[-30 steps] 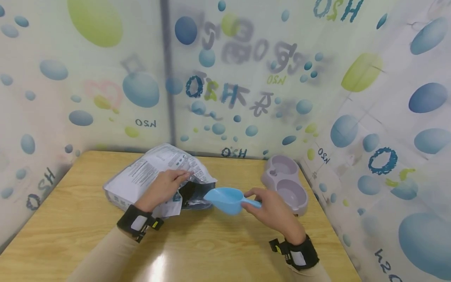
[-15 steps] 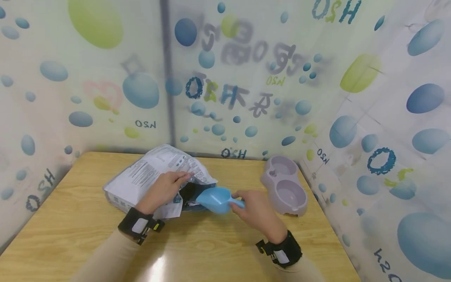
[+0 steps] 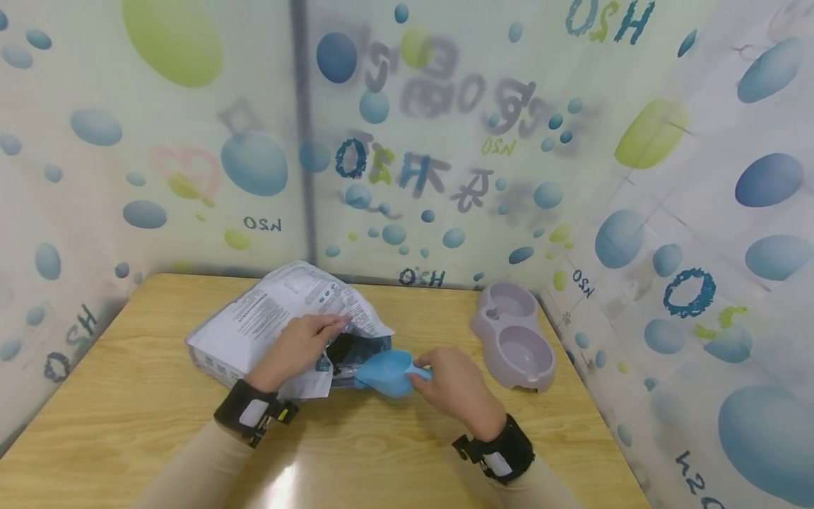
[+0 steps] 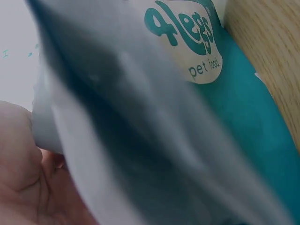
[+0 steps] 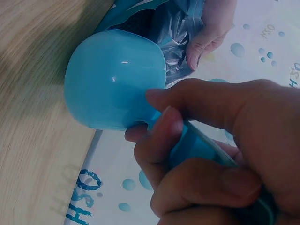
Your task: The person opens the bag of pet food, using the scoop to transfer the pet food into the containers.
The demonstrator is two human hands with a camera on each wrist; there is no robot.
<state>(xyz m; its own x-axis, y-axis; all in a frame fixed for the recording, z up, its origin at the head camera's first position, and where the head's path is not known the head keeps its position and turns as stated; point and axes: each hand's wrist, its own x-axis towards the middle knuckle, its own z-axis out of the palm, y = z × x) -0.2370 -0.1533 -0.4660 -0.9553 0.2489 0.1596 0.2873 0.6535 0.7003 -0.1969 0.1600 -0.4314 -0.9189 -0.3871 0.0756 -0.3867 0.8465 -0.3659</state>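
Observation:
A white and teal pet food bag (image 3: pixel 261 311) lies on its side, its dark mouth facing right; the left wrist view shows its printed label (image 4: pixel 197 42). My left hand (image 3: pixel 299 350) pinches the upper edge of that mouth and holds it up. My right hand (image 3: pixel 458 389) grips the handle of a light blue scoop (image 3: pixel 388 372). The scoop's tip sits at the lower lip of the bag's opening. In the right wrist view the scoop's rounded back (image 5: pixel 112 79) covers part of the opening. What the scoop contains is hidden.
A mauve double pet bowl (image 3: pixel 524 350) stands at the right of the wooden table (image 3: pixel 369 452), beyond my right hand. Patterned curtain-like walls (image 3: pixel 394 177) rise behind the table and at both sides.
My right hand has moved left with the scoop, bringing its tip to the bag's mouth, then slightly down and nearer. The left hand has stayed on the bag's edge, almost still.

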